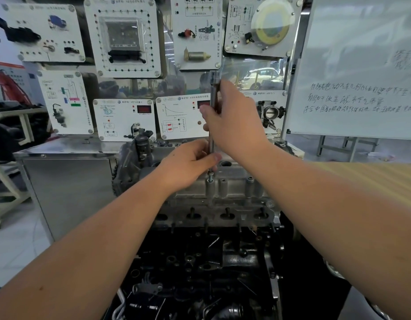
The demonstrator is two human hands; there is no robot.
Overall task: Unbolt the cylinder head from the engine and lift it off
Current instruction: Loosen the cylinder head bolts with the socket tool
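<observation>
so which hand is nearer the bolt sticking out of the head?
Left. The left hand pinches the long tool just above the bolt; the right hand grips the tool's upper shaft, well higher.

Right hand (232,118) raised, fingers curled; left hand (188,165) lower, pinching.

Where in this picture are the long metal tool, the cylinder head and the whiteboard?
long metal tool (214,88), head view, on its upper shaft above the right hand.
cylinder head (237,192), head view, on its grey front face below the hands.
whiteboard (361,65), head view, on its bare upper surface.
</observation>
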